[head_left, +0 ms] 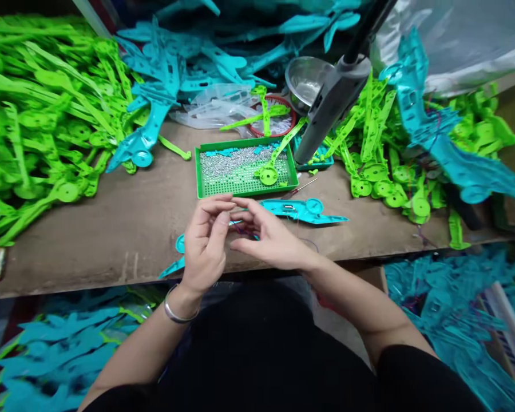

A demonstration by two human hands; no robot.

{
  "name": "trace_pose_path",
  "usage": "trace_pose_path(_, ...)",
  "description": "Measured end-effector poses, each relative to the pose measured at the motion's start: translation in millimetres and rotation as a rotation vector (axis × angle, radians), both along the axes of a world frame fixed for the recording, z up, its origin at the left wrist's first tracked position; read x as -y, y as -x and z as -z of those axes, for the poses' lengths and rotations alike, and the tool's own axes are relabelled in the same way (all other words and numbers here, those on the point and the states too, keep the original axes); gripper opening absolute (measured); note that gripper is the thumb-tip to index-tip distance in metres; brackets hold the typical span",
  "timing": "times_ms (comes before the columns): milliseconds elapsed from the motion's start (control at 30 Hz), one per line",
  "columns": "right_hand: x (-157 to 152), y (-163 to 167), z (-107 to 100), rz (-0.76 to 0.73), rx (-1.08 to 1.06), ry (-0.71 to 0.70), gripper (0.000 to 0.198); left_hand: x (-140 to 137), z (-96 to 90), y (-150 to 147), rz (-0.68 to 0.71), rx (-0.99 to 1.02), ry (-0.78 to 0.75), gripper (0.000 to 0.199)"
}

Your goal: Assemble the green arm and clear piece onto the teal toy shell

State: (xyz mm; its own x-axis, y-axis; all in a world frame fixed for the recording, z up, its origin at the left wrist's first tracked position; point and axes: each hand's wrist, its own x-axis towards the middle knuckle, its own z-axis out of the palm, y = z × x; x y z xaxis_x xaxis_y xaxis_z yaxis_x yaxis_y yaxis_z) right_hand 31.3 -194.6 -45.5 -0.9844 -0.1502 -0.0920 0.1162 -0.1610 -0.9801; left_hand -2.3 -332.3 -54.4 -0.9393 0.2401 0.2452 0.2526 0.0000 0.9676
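My left hand (208, 243) and my right hand (266, 234) meet at the fingertips above the table edge. The left thumb presses toward its curled fingers; whatever lies between them is too small or hidden to name. My right hand's fingers are bent and its thumb stands apart from them. Thin dark wires show between the hands. Beneath the left hand, a blue plastic part (174, 268) is mostly covered. Just beyond the right hand lies another blue plastic part (313, 207) with a small dark component and a wire. A thin screwdriver-like tool (306, 185) rests behind it.
A green tray (199, 186) holds many small metal pieces and a lime-green part (268, 174). A grey post (332, 109) rises beside it. Lime-green parts pile up left (47, 109) and right (377, 166). A metal bowl (306, 80) stands behind. Blue parts (64, 355) lie below the table.
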Motion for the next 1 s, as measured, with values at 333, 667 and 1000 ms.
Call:
trace_pose_path(333, -35, -1, -9, 0.036, -0.053, -0.358, 0.022, 3, 19.6, 10, -0.026, 0.231, -0.067, 0.019)
trace_pose_path(667, -49, -6, -5, 0.167, -0.435, -0.900, 0.022, -6, 20.4, 8, -0.113, 0.125, 0.122, 0.014)
trace_pose_path(1000, -65, -9, -3, 0.109, -0.370, -1.051, 0.012, -6, 38.6, 6, -0.049, 0.173, 0.293, 0.022)
